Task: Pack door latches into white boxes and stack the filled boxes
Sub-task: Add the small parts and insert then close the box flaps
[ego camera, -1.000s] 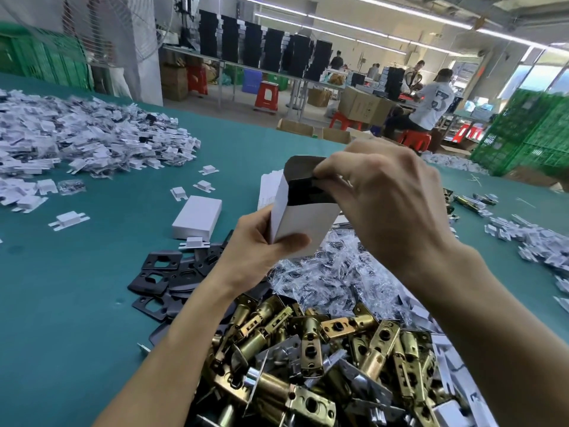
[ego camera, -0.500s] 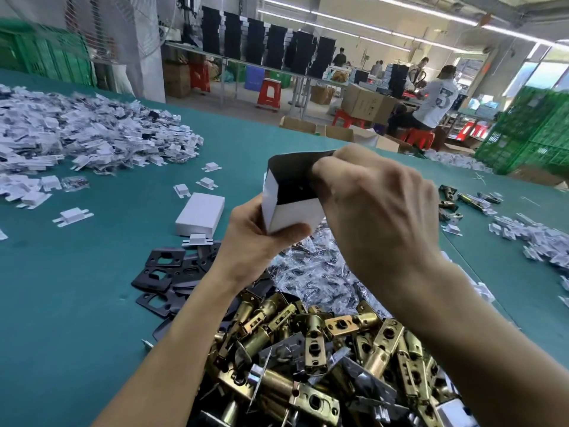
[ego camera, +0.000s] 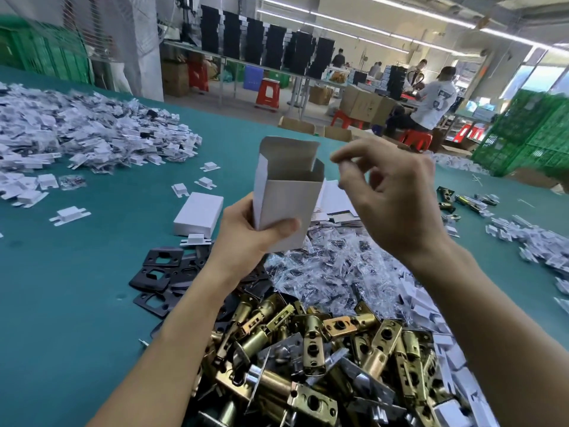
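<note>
White box (ego camera: 284, 208) upright, top flaps open, held by left hand (ego camera: 246, 238).

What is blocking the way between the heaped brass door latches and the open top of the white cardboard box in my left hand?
Nothing visible. The white cardboard box, gripped upright by the left hand, has its flaps up and mouth clear. The empty right hand is beside it, above the brass door latches.

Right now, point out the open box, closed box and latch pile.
open box (ego camera: 289, 201), head view, front wall
closed box (ego camera: 200, 211), head view, top face
latch pile (ego camera: 312, 343), head view, central latch
</note>
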{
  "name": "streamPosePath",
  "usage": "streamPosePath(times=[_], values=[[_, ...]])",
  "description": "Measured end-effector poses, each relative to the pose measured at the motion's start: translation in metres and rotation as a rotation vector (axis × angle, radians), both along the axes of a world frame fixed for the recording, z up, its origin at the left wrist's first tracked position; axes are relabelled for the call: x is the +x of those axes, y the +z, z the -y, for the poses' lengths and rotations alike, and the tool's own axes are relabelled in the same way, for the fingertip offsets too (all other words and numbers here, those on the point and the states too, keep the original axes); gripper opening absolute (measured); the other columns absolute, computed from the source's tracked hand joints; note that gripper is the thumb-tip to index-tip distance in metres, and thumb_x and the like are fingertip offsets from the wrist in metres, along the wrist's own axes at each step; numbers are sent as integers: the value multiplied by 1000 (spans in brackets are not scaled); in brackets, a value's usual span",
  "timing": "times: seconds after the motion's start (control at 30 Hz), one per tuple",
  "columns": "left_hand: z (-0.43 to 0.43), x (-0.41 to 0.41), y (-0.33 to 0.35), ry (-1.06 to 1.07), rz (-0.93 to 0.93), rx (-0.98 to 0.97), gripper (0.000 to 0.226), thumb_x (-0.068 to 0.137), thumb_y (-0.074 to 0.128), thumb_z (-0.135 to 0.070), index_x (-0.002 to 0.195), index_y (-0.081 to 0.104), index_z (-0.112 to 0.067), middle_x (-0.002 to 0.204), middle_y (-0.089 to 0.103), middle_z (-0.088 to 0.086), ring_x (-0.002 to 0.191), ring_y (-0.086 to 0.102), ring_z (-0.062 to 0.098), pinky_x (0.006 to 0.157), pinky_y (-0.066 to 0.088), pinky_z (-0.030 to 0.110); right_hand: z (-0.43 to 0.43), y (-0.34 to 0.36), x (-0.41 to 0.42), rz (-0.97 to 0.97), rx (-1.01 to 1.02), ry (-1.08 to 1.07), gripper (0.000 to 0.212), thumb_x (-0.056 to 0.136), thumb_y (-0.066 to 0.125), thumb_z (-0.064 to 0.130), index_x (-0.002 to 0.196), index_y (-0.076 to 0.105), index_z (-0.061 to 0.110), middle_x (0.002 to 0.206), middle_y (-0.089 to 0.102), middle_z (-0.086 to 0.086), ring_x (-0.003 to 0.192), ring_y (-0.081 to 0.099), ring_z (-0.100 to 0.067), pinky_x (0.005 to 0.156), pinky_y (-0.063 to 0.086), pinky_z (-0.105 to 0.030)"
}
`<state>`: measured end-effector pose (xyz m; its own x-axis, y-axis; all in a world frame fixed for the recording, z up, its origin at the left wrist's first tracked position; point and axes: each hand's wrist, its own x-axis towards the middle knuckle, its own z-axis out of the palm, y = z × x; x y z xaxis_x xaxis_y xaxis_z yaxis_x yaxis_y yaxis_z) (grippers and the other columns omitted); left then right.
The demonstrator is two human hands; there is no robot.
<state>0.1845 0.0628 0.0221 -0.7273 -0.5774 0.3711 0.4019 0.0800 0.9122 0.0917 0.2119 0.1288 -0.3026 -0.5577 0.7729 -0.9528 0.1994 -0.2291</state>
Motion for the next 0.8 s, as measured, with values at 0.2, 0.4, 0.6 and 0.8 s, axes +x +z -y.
streamPosePath(times=[0.2,0.4,0.6,0.8], values=[[4,-1,-2,115,19,95,35,59,86,-35,92,72,-32,89,77,-12,83,72,7,67,57,20,-7,-77,-41,287,971,-212,22,94,63,29,114,69,19,108,72,1,93,67,-15,88,57,-43],[3,-1,-2,69,38,72,32,62,85,-28,92,74,-28,91,78,-7,85,73,8,68,56,17,-5,-113,-49,231,1044,-251,12,93,61,22,99,72,19,100,72,1,87,68,-16,80,59,-41],[6,-2,-7,72,111,39,33,70,88,-9,90,74,-31,87,77,-10,80,70,5,72,61,24,-10,-79,-51,280,533,-208,21,97,57,11,94,76,20,90,73,5,80,66,-12,76,55,-31],[2,-3,-12,5,186,24,34,71,89,-12,97,75,-29,94,77,-4,88,71,15,72,58,22,-6,-14,-15,217,-53,172,21,93,65,8,107,71,23,94,66,5,82,62,-5,72,52,-22]])
